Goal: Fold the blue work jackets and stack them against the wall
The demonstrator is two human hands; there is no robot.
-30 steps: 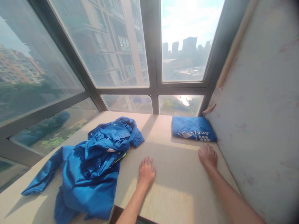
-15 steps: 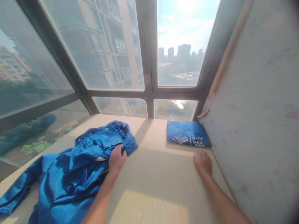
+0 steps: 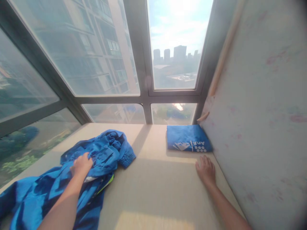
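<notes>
A crumpled blue jacket (image 3: 105,156) lies spread over the left side of the wooden surface, one elasticated cuff pointing right and a bit of yellow-green trim showing below. My left hand (image 3: 82,164) is on the jacket's middle, its fingers curled into the cloth and their tips partly hidden. At the right, a folded blue garment (image 3: 184,135) with white printed lettering rests flat near the wall. My right hand (image 3: 206,169) lies open on the surface just in front of this folded garment, fingers stretched out and holding nothing.
The pale wooden surface (image 3: 148,188) runs up to grey-framed windows (image 3: 144,95) at the back and left. A patterned wall (image 3: 268,143) bounds it on the right, where a strip of covering (image 3: 203,117) peels near the window corner.
My left hand has moved left, from near the jacket's cuff to its middle. The view has shifted slightly to the right. My right hand stays in front of the folded garment.
</notes>
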